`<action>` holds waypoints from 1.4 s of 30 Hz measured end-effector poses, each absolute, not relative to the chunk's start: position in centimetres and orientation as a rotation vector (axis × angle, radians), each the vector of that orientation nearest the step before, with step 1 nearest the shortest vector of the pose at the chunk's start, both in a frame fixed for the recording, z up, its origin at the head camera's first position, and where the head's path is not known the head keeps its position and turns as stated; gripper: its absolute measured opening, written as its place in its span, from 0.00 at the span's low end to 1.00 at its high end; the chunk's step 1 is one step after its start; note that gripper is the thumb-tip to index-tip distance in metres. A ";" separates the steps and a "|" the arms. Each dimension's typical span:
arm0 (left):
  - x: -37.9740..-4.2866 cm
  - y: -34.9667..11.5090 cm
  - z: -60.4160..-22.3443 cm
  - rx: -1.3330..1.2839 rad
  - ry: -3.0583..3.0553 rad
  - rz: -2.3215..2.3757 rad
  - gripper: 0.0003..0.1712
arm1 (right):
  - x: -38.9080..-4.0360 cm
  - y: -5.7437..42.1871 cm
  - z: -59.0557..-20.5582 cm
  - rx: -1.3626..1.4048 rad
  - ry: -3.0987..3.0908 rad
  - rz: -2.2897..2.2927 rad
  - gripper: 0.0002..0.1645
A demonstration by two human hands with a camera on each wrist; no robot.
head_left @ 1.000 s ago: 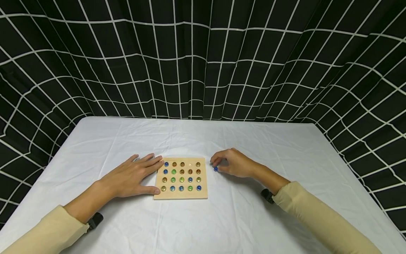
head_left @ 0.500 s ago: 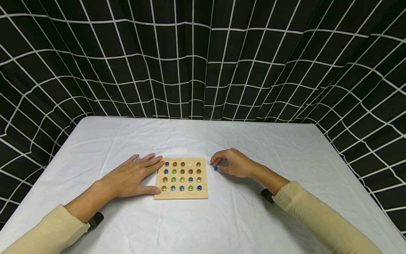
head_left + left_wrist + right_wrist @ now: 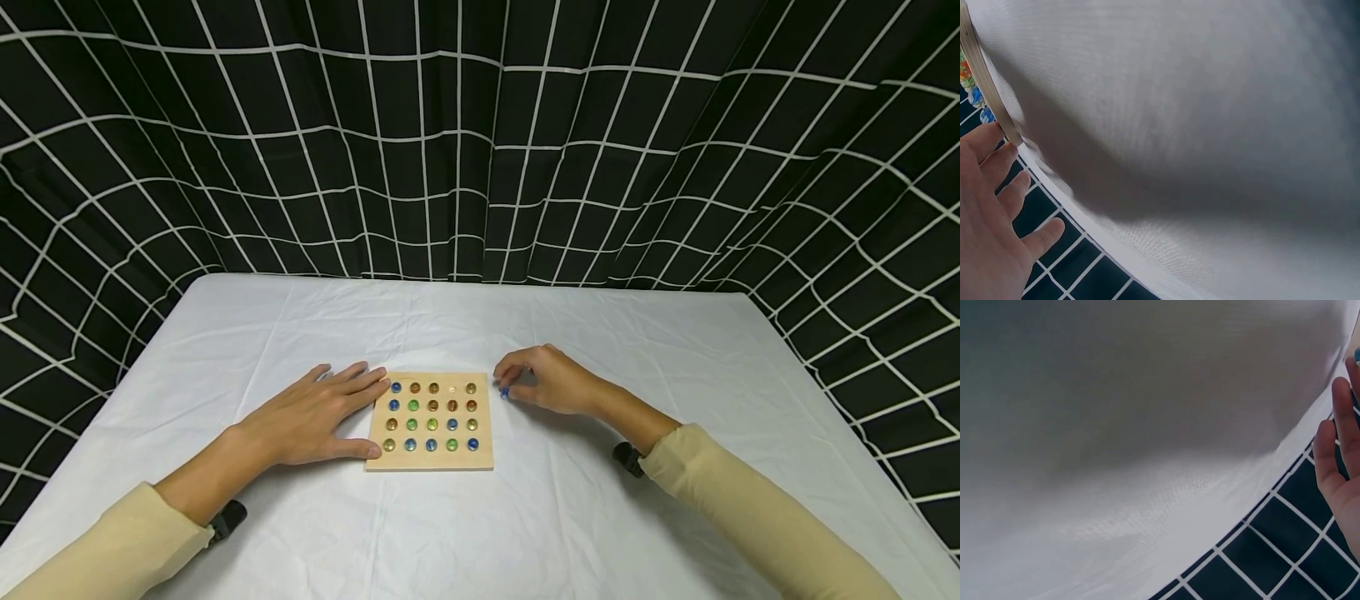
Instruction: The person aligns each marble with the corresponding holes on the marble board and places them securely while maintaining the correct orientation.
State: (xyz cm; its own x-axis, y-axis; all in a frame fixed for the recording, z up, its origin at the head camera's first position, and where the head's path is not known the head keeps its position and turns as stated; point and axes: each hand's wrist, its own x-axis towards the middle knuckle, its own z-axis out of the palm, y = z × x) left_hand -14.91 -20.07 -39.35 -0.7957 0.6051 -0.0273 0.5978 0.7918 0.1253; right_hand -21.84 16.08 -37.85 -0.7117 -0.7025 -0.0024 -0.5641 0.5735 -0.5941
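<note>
A light wooden board [image 3: 442, 464] lies on the table in the head view, with rows of glass marbles [image 3: 432, 425] in blue, green and amber seated in its holes. One hole [image 3: 452, 389] in the far row holds no marble. Spread over the board's left side, my left hand [image 3: 318, 419] touches it with fingertips and thumb; its fingers [image 3: 1013, 194] are straight in the left wrist view. Just right of the board, my right hand [image 3: 553, 381] pinches a blue marble [image 3: 504, 392] between thumb and index finger. Only some fingers [image 3: 1344, 419] of that hand appear in the right wrist view.
A wrinkled white cloth [image 3: 450, 533] covers the table. Behind it and on both sides hangs a black curtain [image 3: 480, 150] with a white grid. A dark wrist camera [image 3: 628, 458] sits under the right wrist, another camera [image 3: 227, 521] under the left.
My right hand has shifted slightly left and away from me, carrying the blue marble closer to the board. My left hand stays at the board's left edge.
</note>
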 end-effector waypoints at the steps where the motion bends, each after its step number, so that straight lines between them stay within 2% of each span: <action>1: -14.9 -20.1 -39.4 0.980 2.912 0.167 0.56 | -21.9 16.0 -37.8 -1.050 2.573 -0.847 0.15; 19: -14.9 -20.1 -39.4 0.986 2.916 0.159 0.56 | -22.3 13.1 -37.3 -1.032 2.588 -0.973 0.14; 42: -15.0 -20.1 -39.5 0.978 2.915 0.156 0.56 | -22.0 9.7 -37.5 -1.069 2.554 -0.895 0.14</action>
State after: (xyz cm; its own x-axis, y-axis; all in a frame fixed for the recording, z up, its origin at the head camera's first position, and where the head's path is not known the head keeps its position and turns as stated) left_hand -14.96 -20.15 -39.50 -0.7963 0.6043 -0.0277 0.5979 0.7932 0.1159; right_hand -21.99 9.71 -37.50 -0.7069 -0.7069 0.0215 -0.5657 0.5470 -0.6171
